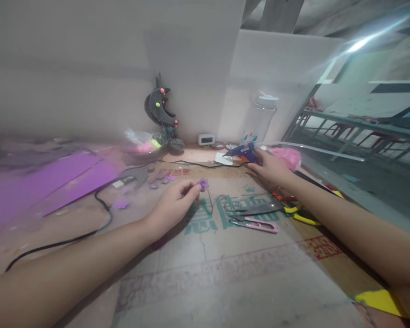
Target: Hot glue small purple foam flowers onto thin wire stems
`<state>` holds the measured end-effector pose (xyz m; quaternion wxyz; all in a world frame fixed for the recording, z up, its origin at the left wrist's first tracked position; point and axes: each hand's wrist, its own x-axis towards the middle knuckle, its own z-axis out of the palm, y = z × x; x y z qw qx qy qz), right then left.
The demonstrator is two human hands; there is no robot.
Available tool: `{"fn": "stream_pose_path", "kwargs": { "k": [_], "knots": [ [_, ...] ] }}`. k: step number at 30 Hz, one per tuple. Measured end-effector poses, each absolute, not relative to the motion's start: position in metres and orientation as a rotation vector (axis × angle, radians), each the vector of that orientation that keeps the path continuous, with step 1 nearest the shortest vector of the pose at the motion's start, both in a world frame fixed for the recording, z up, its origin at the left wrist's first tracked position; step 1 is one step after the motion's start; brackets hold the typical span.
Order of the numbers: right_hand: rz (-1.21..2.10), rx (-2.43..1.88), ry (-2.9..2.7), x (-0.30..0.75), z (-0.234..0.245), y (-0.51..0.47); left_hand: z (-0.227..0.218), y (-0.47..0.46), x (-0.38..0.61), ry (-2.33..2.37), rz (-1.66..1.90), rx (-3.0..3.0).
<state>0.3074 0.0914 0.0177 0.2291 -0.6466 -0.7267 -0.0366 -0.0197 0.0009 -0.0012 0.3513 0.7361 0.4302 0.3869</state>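
Observation:
Between the thumb and fingers of my left hand (177,202) is a small purple flower (202,183), with a thin cord hanging down from it. My right hand (269,165) reaches to the back of the table, its fingers round a blue glue gun (241,150) whose nozzle points left over a small white card (223,159). Pink thread snips (254,225) and dark-bladed scissors (259,209) with yellow handles lie between my arms. Loose purple flower pieces (121,204) are scattered left of my left hand.
Purple sheets (71,182) cover the left side. A black cable (54,243) runs across the table. Along the back stand a dark crescent-shaped ornament (157,107), a small digital clock (206,139) and a clear bottle (262,118). Printed cardboard (225,282) covers the work surface.

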Motion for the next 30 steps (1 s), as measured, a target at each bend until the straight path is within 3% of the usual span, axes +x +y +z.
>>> {"fn": "stream_pose_path", "kwargs": {
  "k": [4,13,19,26,30],
  "knots": [
    [0.047,-1.782,-1.951,0.310,0.008,0.098,-0.002,0.001,-0.018,1.098,0.986,1.885],
    [0.012,-1.718,-1.785,0.296,0.028,0.088,-0.003,0.003,-0.019,1.078,0.993,1.888],
    [0.312,-1.774,-1.753,0.265,0.041,0.060,-0.002,0.003,-0.018,1.089,1.013,1.869],
    [0.542,-1.240,-1.890,0.227,0.033,0.019,-0.001,0.005,-0.018,1.136,1.071,1.803],
    [0.522,-1.221,-1.990,0.221,0.023,0.004,0.000,0.005,-0.018,1.137,1.105,1.803]
  ]
}}
